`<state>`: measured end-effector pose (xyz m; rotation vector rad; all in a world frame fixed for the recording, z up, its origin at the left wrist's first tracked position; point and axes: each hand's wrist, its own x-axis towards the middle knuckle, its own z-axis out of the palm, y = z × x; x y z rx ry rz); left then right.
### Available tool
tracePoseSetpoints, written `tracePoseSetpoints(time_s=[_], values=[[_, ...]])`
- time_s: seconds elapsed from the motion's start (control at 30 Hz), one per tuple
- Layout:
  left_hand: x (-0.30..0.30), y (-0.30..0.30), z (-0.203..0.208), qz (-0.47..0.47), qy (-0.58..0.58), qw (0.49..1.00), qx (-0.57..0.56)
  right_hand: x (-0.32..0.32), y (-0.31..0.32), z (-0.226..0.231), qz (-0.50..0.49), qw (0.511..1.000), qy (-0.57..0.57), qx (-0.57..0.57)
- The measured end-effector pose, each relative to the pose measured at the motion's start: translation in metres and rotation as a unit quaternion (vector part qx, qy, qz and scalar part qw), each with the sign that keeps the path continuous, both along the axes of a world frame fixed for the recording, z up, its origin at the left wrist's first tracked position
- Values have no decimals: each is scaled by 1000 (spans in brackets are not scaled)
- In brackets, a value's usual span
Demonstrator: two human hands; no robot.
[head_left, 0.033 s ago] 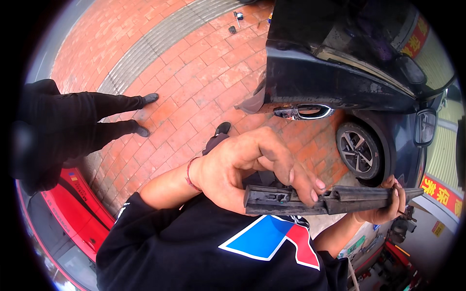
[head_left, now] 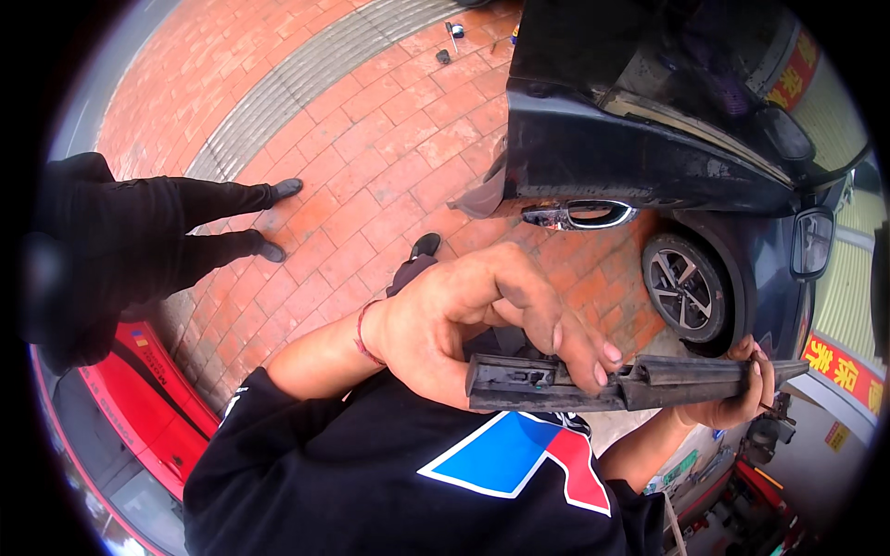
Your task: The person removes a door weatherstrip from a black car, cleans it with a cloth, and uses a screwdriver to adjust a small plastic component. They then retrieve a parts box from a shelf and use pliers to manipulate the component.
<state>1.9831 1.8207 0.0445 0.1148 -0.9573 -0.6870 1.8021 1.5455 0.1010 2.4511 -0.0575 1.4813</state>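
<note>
A long black car trim strip [head_left: 686, 383] is held up level in front of my chest, between both hands. My left hand [head_left: 464, 320] grips its near, left end, with the fingertips pressing on its face beside a slot holding a small clip. My right hand [head_left: 747, 394] is closed round the strip toward its narrow far end, fingers wrapped over it. The thumb of my left hand is partly hidden by the strip. Beyond it stands a dark car door [head_left: 640, 153], whose chrome-edged handle [head_left: 593, 215] shows above the strip.
The dark car's front wheel [head_left: 686, 283] and side mirror [head_left: 813, 243] are at the right. A person in black [head_left: 158, 208] stands at the left, above a red car [head_left: 153, 398]. Small items [head_left: 451, 42] lie on the red brick paving [head_left: 371, 148]. Workshop gear [head_left: 760, 500] sits at lower right.
</note>
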Motion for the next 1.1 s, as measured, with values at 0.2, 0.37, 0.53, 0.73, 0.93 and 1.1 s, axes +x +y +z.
tracePoseSetpoints(time_s=[0.2, 0.37, 0.53, 0.73, 0.93, 1.1], values=[[6, -7, 0, 2, 5, 1000, 9, 0, -4, 1, -10, 1000, 1, 7], [10, -12, -1, -7, 13, 1000, 6, -3, -14, -4, 21, 999, 11, 22], [12, -15, -4, -29, 29, 999, 5, -1, -10, -6, -5, 999, 7, 39], [11, -14, -6, -14, 12, 1000, 1, 2, -12, -6, 7, 999, 18, 46], [15, -19, -8, -22, 1, 1000, -17, 1, -13, -4, 21, 998, 28, 46], [14, -20, -9, -16, -3, 1000, -19, -1, -12, -4, 9, 999, 29, 37]])
